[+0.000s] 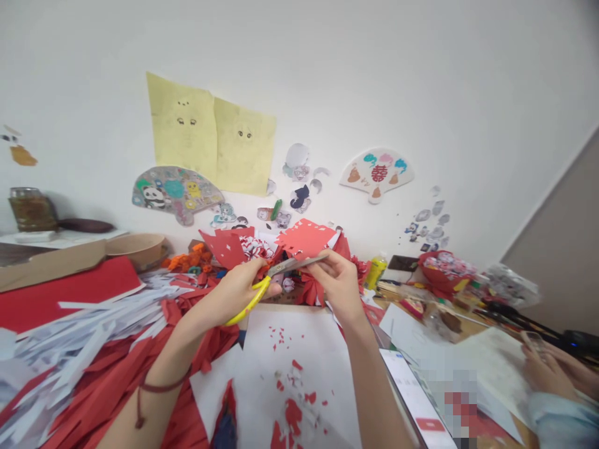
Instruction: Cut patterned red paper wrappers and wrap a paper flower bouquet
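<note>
My left hand (236, 290) is closed round the yellow handle of a pair of scissors (253, 302). The blades reach right, towards my right hand (337, 277), whose fingers are pinched together by the tips. Just above the blades is a piece of red paper (306, 237) with small notches and holes cut in it; its lower edge seems to be in my right fingers, though the grip is partly hidden. Below both hands lies a white sheet (262, 386), with small red scraps (293, 411) scattered over it.
Red strips (126, 368) and white strips (79, 343) heap up at the left. A phone (414, 396) lies by my right forearm. A yellow bottle (375, 271) stands near the wall. At the far right, another person's hands (547, 368) hold a small clear object.
</note>
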Available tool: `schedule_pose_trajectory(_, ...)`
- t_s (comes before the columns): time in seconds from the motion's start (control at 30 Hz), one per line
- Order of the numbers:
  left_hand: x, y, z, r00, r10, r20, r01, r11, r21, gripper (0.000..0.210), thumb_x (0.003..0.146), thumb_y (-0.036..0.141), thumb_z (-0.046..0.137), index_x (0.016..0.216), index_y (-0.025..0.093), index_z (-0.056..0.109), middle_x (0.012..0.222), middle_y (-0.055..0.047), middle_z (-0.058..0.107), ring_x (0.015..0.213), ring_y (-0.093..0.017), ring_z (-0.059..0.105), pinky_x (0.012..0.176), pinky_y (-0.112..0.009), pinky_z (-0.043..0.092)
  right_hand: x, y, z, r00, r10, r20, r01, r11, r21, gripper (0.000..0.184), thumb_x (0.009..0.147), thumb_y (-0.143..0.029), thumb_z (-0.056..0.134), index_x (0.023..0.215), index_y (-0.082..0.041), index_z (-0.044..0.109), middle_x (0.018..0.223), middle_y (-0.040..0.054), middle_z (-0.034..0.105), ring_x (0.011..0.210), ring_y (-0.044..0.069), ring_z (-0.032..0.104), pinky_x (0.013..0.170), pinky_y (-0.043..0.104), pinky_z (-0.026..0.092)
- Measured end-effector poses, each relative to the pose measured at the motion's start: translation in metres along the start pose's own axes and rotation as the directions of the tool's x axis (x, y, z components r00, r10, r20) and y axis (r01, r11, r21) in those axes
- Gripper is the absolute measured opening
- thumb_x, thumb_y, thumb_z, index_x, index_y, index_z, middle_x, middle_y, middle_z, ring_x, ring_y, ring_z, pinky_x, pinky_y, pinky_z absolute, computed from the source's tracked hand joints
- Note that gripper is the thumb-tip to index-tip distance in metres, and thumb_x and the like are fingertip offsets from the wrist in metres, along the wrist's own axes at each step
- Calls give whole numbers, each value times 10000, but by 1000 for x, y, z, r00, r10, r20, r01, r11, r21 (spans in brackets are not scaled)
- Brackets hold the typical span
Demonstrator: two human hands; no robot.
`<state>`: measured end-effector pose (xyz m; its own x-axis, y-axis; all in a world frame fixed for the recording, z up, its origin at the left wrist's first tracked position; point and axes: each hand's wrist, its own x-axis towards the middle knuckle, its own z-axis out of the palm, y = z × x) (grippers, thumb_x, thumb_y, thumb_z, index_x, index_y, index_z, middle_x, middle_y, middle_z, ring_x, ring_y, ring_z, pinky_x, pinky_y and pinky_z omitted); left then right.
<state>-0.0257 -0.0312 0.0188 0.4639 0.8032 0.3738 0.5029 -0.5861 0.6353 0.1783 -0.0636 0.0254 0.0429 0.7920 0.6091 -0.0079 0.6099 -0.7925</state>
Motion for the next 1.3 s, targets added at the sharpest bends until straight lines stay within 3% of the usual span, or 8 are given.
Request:
schedule_pose_trajectory(0.37,-16,27,-8,998,6,-54,0,994,106,269,847,492,503,858,227,455,865,-38,635,704,-205,593,574,-275,381,-11,-25,1,996,-80,-34,77,995,-67,49,815,-212,699,863,-212,708,871,-4,754,831,136,714,815,229,563)
schedule_pose_trajectory(0.63,-22,30,-8,999,30,-42,-25,992,120,234,845,433,536,941,239,447,853,-14,627,729,-209,595,622,-294,376,-20,-41,0,993,-76,-94,61,986,-152,50,793,-186,710,838,-205,698,817,-9,753,792,133,720,716,185,566)
schedule_pose_trajectory(0.8,-22,35,-11,999,12,-31,-8,992,125,278,814,446,589,863,239,411,847,0,597,735,-205,574,630,-296,381,-24,-47,3,987,-110,-114,90,981,-170,60,798,-158,694,826,-210,704,824,-9,759,796,129,720,730,183,565)
schedule_pose_trajectory(1.1,-20,33,-4,999,42,-13,-42,998,44,245,859,441,541,852,237,406,835,0,616,731,-200,614,628,-286,410,-25,-46,9,977,-144,-157,125,984,-125,83,820,-194,691,888,-219,732,882,10,760,849,152,720,794,236,577)
schedule_pose_trajectory(1.3,-20,36,3,998,51,-39,-51,999,-15,143,888,368,482,905,233,438,862,-16,644,738,-190,635,612,-266,423,-23,-38,13,965,-134,-226,129,991,-35,72,816,-229,711,880,-213,737,838,14,761,785,148,721,734,231,583)
